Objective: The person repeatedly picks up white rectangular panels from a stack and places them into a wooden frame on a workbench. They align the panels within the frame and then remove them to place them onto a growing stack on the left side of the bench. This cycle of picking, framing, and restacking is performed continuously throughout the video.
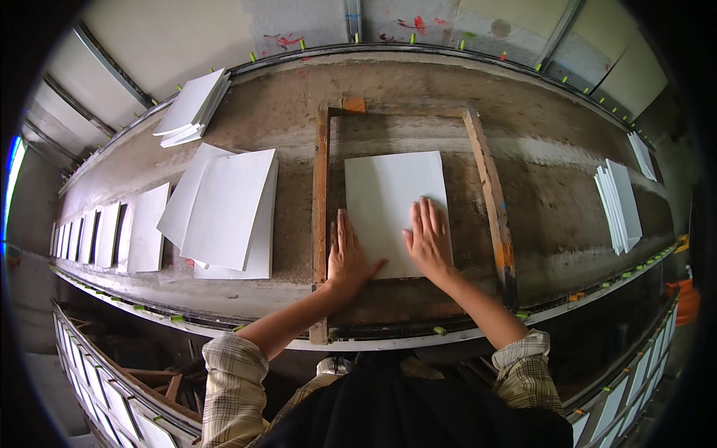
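Observation:
A white rectangular sheet (388, 187) lies flat on the long table, inside a worn wooden frame (321, 187). At the sheet's left edge rests my left hand (348, 254), fingers stretched forward and thumb out over the sheet's lower part. My right hand (429, 235) lies flat on the sheet near its right edge, fingers extended. Neither hand grips anything. The frame surrounds the sheet on its left, right and far sides, and its near side is partly hidden by my arms.
Overlapping white sheets (228, 209) lie left of the frame, with a stack (193, 108) behind them. More sheets (149, 228) line the far left; another stack (618, 205) sits at right. Green clips (439, 330) dot the table's rails. Below, a lower rail (112, 388) carries white sheets.

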{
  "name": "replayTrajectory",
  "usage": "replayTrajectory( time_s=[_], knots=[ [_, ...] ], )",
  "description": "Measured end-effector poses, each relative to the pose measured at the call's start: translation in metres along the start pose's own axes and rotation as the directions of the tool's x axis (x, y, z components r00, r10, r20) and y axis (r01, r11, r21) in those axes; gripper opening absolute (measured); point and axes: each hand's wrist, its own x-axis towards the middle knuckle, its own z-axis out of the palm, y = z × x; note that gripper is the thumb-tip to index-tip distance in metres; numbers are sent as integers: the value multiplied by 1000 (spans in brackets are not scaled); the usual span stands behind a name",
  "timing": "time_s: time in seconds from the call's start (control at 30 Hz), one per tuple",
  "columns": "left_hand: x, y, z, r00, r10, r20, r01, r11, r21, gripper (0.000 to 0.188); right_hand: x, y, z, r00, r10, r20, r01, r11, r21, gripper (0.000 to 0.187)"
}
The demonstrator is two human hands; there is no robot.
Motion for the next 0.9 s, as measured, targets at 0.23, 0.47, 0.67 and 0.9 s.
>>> replayTrajectory(
  time_s=[0.23,0.47,0.67,0.9],
  knots=[
    [97,-3,29,981,-17,-192,-59,923,-380,98,62,31,13,984,-165,67,161,985,61,53],
    [201,-1,43,988,-126,-89,85,924,-372,80,166,84,55,992,-114,46,113,993,11,52],
    [221,3,49,973,-189,-134,117,900,-421,75,186,88,70,1000,-14,-25,17,996,93,51],
    [190,-8,59,922,-292,-254,124,844,-522,80,148,98,61,957,217,-195,-238,967,-90,43]
  ],
)
